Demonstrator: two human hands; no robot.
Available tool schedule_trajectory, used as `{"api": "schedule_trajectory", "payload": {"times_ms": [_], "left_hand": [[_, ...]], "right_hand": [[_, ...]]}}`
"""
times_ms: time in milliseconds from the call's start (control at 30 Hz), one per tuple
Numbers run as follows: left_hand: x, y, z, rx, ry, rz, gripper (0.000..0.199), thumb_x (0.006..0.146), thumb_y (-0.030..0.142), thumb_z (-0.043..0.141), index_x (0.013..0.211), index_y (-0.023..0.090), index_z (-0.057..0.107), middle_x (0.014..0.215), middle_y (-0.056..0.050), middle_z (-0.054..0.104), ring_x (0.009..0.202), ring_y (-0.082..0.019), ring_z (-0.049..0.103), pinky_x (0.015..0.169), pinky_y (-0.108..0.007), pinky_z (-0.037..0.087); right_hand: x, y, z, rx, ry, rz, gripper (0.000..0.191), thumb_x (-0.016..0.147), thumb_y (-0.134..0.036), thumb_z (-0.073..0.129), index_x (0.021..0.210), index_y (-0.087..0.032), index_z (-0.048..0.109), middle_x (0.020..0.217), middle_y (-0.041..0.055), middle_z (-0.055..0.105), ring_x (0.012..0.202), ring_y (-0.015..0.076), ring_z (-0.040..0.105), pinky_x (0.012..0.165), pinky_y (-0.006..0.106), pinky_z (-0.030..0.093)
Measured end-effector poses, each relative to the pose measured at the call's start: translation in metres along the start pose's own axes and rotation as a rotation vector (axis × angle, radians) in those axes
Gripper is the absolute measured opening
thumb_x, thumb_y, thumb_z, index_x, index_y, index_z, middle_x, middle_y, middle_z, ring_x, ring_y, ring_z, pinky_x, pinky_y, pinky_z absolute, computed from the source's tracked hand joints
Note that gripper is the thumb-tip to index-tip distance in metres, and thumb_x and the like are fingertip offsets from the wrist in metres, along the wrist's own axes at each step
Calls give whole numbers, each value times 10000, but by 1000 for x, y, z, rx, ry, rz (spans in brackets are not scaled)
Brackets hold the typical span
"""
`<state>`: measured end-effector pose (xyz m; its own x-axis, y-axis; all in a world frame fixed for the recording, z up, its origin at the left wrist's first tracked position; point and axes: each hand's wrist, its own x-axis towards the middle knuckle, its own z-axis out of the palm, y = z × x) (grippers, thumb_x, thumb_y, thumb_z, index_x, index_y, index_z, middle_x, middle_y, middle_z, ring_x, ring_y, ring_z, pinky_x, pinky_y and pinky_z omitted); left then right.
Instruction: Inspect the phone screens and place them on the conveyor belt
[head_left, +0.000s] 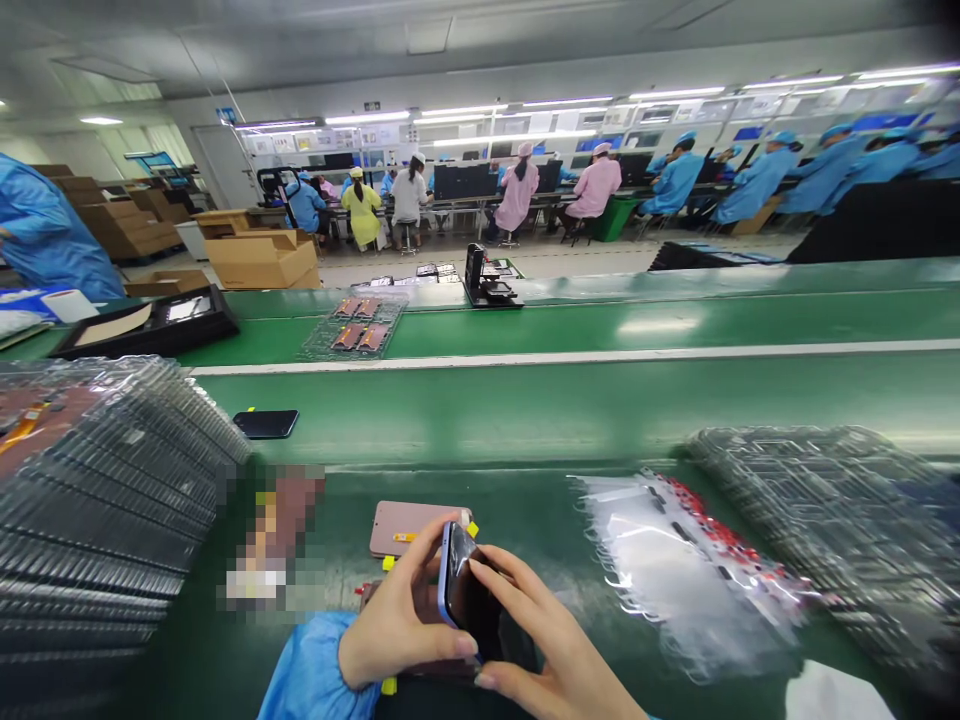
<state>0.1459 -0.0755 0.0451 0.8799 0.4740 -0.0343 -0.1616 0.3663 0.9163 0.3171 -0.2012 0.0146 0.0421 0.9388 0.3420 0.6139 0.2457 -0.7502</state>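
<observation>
Stacked trays (97, 520), apparently plastic, sit on green belting (570, 410).

You can read no words, brands or numbers here. The posters on the far wall (379, 134) are too small, and the yellow tabs (472, 528) on the pink phone panel (412, 528) show nothing legible.

Long LED strip lights (570, 102) are flooding the workshop with bright, even white light, glare is streaking across the green conveyor belt (660, 325), the wide-angle lens is bending the stacked plastic trays (97, 500) near the frame's edges, and a pixelated patch (274, 530) is obscuring part of the belt.
</observation>
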Motion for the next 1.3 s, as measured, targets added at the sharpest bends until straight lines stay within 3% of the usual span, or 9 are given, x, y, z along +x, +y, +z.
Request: {"api": "schedule_trajectory", "payload": {"times_ms": [467, 1000, 1300], "left_hand": [[1, 3, 2, -28, -17, 10, 903, 649, 273, 881, 1415, 327, 404, 1374, -135, 563, 1226, -308, 586, 949, -384, 517], [-1, 10, 8, 112, 7, 29, 865, 705, 250, 807, 1430, 235, 335, 1392, -185, 546, 1271, -307, 548, 1023, -394, 472], [-1, 12, 7, 160, 0, 25, 879, 701, 191, 787, 1452, 256, 335, 1434, -149, 522, 1327, -292, 497, 1091, -382, 411]], "right_hand": [[0, -2, 1, -56, 0, -51, 714, 866, -542, 626, 1487, -289, 382, 1481, 157, 471, 1341, 306, 477, 1044, 416, 471], [3, -4, 1, -133, 20, -107, 739, 859, -547, 633, 1492, -274, 368, 1463, 154, 488, 1318, 292, 506, 1028, 391, 494], [7, -9, -2, -202, 46, -180, 704, 894, -533, 583, 1482, -207, 377, 1467, 168, 467, 1332, 275, 483, 1053, 372, 474]]}}
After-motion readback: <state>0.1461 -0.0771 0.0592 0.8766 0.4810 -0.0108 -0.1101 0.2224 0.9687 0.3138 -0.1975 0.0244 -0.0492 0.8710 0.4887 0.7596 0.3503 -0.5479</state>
